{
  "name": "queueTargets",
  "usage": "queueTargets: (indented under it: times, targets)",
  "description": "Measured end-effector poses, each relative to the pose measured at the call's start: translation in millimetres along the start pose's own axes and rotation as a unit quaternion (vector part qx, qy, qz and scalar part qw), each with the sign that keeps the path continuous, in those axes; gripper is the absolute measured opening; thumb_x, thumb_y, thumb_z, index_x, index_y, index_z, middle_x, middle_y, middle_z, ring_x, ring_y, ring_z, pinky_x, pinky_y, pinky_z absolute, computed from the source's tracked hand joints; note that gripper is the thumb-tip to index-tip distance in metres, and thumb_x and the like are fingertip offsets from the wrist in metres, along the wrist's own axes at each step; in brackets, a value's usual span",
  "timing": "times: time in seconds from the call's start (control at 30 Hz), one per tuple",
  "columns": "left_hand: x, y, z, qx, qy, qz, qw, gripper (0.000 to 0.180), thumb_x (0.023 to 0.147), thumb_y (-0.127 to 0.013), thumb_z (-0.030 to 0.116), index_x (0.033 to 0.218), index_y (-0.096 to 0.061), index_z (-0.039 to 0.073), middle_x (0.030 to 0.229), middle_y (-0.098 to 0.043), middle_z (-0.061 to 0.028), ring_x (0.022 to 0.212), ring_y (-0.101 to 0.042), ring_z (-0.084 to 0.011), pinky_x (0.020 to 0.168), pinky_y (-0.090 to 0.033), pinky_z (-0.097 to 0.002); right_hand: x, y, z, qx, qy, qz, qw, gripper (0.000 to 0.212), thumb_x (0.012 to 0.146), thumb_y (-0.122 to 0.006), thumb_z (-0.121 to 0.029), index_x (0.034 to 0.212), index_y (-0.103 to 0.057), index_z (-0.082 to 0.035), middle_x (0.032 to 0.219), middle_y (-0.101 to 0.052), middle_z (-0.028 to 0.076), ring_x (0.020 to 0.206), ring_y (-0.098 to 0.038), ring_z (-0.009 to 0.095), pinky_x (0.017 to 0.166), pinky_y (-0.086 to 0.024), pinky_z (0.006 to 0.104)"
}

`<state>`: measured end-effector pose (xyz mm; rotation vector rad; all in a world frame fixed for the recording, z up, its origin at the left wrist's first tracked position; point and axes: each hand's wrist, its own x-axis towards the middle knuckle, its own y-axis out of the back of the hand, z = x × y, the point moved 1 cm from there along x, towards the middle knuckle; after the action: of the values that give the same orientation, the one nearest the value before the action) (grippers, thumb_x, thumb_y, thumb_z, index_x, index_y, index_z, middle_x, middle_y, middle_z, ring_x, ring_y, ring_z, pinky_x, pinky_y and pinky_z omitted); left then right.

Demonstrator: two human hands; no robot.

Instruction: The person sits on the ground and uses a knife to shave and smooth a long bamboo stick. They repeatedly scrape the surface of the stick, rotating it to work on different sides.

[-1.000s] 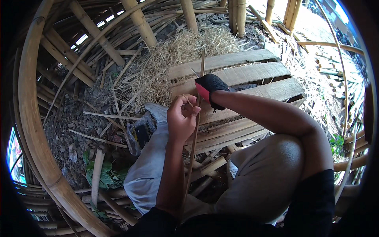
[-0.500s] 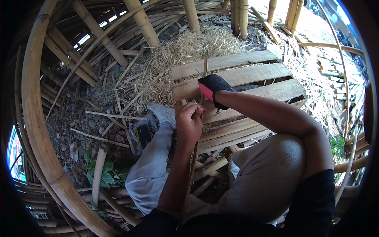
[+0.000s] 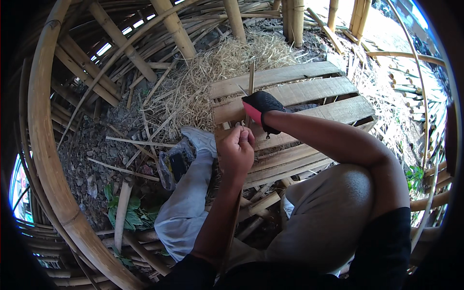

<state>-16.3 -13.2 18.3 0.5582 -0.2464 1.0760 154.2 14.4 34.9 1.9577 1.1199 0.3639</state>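
A long, narrow bamboo strip (image 3: pixel 251 77) runs upright from over the slatted wooden crate (image 3: pixel 314 90) down toward my lap. My right hand (image 3: pixel 260 110), in a black and pinkish-red glove, is closed around it; its fingers are mostly hidden by the glove's back. A thin pointed piece (image 3: pixel 242 89) juts out past the glove, and whether it is a blade or a sliver I cannot tell. Just below and left of the glove, my bare left hand (image 3: pixel 237 151) pinches the strip between thumb and curled fingers. Its lower length passes beside my left forearm.
Straw shavings (image 3: pixel 212 72) heap beyond the crate. A clear plastic bag with a dark phone-like object (image 3: pixel 178 165) lies by my left shoe (image 3: pixel 199 139). A thick bent bamboo pole (image 3: pixel 43 121) curves along the left. Cut bamboo pieces (image 3: pixel 263 205) lie under my legs.
My left hand has shifted slightly to the right, with its fingers curled closer around the strip. The right hand has stayed almost in place.
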Motion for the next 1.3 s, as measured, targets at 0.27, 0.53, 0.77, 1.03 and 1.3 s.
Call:
queueTargets:
  times: [0.27,0.53,0.77,1.03,1.3]
  targets:
    - [-3,-1,-3,0.008,-0.053,0.013,0.999,0.017,0.082,-0.044,-0.01,0.069,-0.05,0.0,0.059,-0.051,-0.0075,0.053,-0.049,-0.0161,0.052,-0.04,-0.0309,-10,9,-12,0.002,-0.017,-0.01,1.0,0.039,0.089,-0.05,-0.031,0.096,-0.074,-0.001,0.093,-0.071,0.023,0.089,-0.072,0.036,0.079,-0.055,0.0457]
    - [-4,0,-8,-0.006,-0.042,0.024,0.999,0.017,0.076,-0.043,-0.012,0.067,-0.05,0.0,0.059,-0.054,-0.0084,0.052,-0.051,-0.0172,0.052,-0.041,-0.0305,1,2,-6,-0.152,0.064,-0.034,0.986,0.026,0.086,-0.057,-0.018,0.094,-0.075,-0.002,0.093,-0.072,0.022,0.088,-0.074,0.031,0.075,-0.058,0.041]
    - [-4,0,-15,0.012,-0.036,0.032,0.999,0.016,0.078,-0.044,-0.01,0.067,-0.05,0.0,0.06,-0.054,-0.0087,0.052,-0.051,-0.0214,0.052,-0.04,-0.033,-7,7,-15,-0.032,-0.019,-0.028,0.999,0.028,0.087,-0.054,-0.019,0.094,-0.075,-0.001,0.094,-0.072,0.022,0.09,-0.074,0.032,0.076,-0.058,0.0422]
    - [7,19,19,-0.026,-0.149,0.13,0.98,0.019,0.087,-0.048,-0.006,0.069,-0.047,-0.001,0.064,-0.051,-0.0097,0.056,-0.05,-0.0171,0.053,-0.04,-0.0295,-9,9,-12,-0.051,-0.012,-0.008,0.999,0.03,0.088,-0.054,-0.021,0.097,-0.074,-0.001,0.097,-0.071,0.023,0.093,-0.072,0.034,0.08,-0.057,0.0437]
    - [30,100,51,-0.171,0.045,0.02,0.984,0.021,0.102,-0.059,0.018,0.1,-0.065,-0.002,0.082,-0.062,-0.0035,0.067,-0.06,-0.0128,0.064,-0.049,-0.0252,-7,8,-6,-0.04,-0.01,-0.026,0.999,0.034,0.09,-0.049,-0.024,0.094,-0.074,0.0,0.089,-0.072,0.022,0.083,-0.073,0.033,0.077,-0.057,0.0448]
